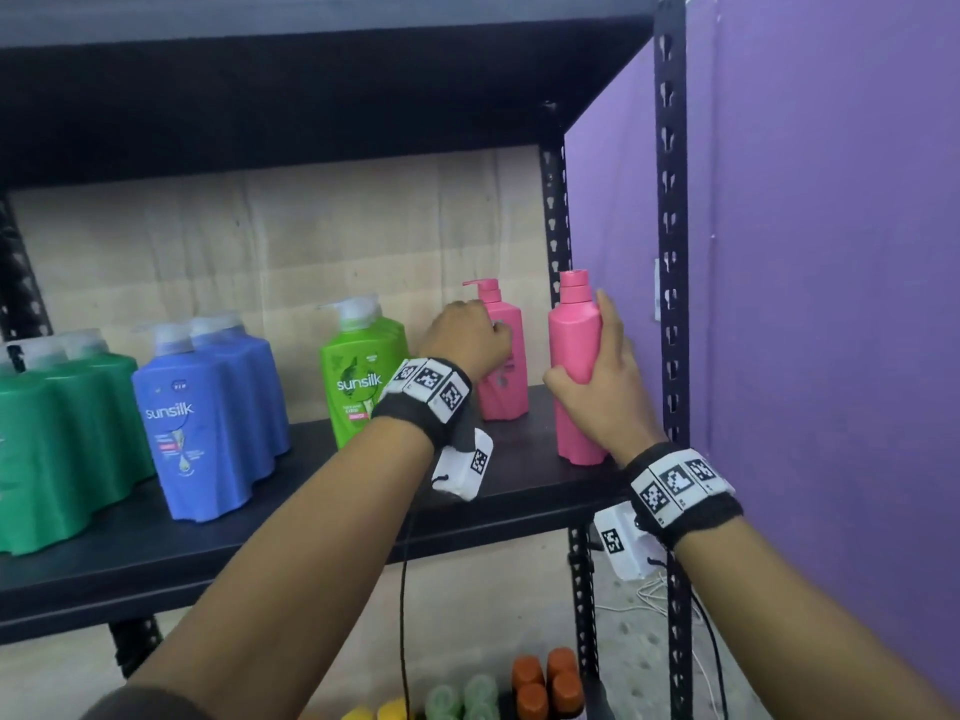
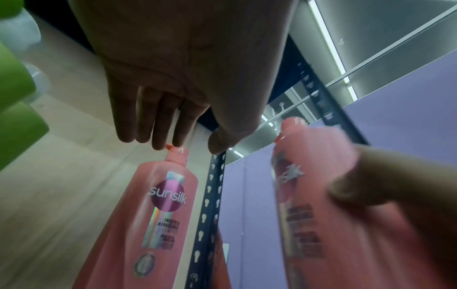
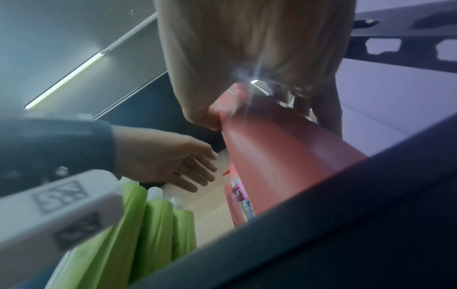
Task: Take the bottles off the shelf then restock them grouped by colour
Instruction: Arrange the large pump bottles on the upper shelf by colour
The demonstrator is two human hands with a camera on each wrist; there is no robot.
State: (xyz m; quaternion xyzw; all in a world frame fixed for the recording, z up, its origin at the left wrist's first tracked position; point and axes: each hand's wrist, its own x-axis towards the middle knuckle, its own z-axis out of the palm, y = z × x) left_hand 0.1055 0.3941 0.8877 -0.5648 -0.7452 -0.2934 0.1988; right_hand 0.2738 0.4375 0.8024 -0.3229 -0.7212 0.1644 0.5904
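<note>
two pink bottles stand at the right end of the shelf (image 1: 519, 491), head view: back pink bottle (image 1: 506, 350) deeper in, front pink bottle (image 1: 574, 371) nearer the edge, both upright, long axis vertical. right hand (image 1: 605, 387) curls round the front one, right beside the corner post (image 1: 672, 304), little room that side. left hand (image 1: 467, 337) is in front of the back one, contact unclear here. open shelf lies between pink pair and light green bottles (image 1: 363, 371); blue bottles (image 1: 208, 418) and dark green bottles (image 1: 57, 444) further left.

left wrist view: left fingers (image 2: 158, 125) straight, spread, tips at the pump top of the back bottle, gripping nothing.

right wrist view: right thumb and fingers (image 3: 326, 109) wrapped on the front bottle's upper body; shelf edge crosses below.

likely next: slide front bottle back beside its twin.
</note>
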